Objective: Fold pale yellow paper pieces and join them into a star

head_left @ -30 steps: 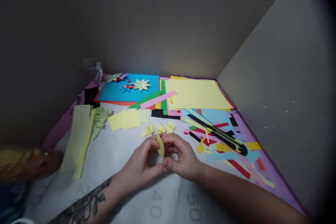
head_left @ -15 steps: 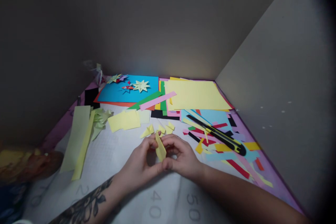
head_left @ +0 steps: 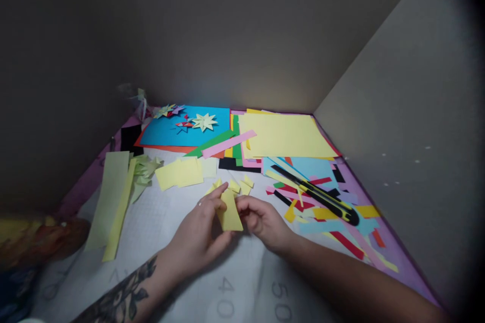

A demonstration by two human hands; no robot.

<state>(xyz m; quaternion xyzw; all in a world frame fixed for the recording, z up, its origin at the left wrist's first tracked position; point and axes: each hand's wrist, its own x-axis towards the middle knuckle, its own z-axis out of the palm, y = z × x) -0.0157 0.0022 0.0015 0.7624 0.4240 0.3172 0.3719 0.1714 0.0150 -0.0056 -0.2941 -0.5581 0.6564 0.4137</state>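
Yellow paper piece (head_left: 230,217) in left hand (head_left: 199,229)

Piece is held tilted over the numbered white surface (head_left: 151,217), front and centre. Left hand is partly closed: fingers at the paper's left side, thumb by its lower edge. Right hand (head_left: 267,224) is half curled, fingertips at the paper's right edge; cannot tell whether they grip it. Just beyond: small folded yellow pieces (head_left: 246,184). Farther left, flat yellow rectangles (head_left: 190,171). To the right, a black-and-yellow cutter (head_left: 322,198) lies across coloured paper strips (head_left: 346,247). At the back: large pale-yellow sheet (head_left: 284,136) and, left of it, blue sheet (head_left: 159,133) bearing a pale paper star (head_left: 205,122).
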